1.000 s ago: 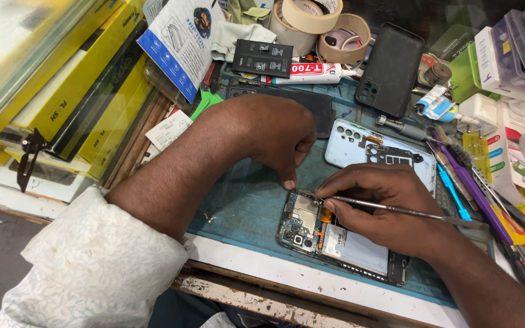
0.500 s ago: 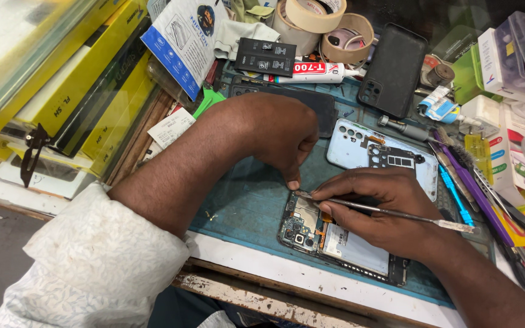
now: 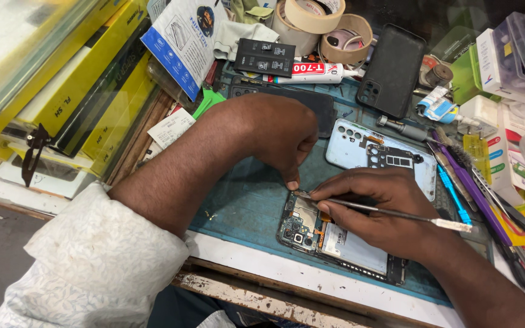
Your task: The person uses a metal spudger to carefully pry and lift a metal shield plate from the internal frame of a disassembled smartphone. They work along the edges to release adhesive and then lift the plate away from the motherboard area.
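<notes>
An opened smartphone with its circuit board and battery showing lies on a teal work mat. My right hand rests over it and grips a thin metal tool, whose tip meets the phone's top edge. My left hand is curled, with the thumb pressed down at that same top edge, next to the tool tip. The phone's pale blue back cover lies just beyond my right hand.
Tape rolls, a glue tube, a black phone case and a battery crowd the back. Yellow boxes stand left. Screwdrivers and tweezers lie right, beside plastic boxes. The bench's white front edge runs below.
The tool tip and my right hand have stayed at the phone's top edge with small shifts. My left thumb remains pressed there. The view has drifted slightly.
</notes>
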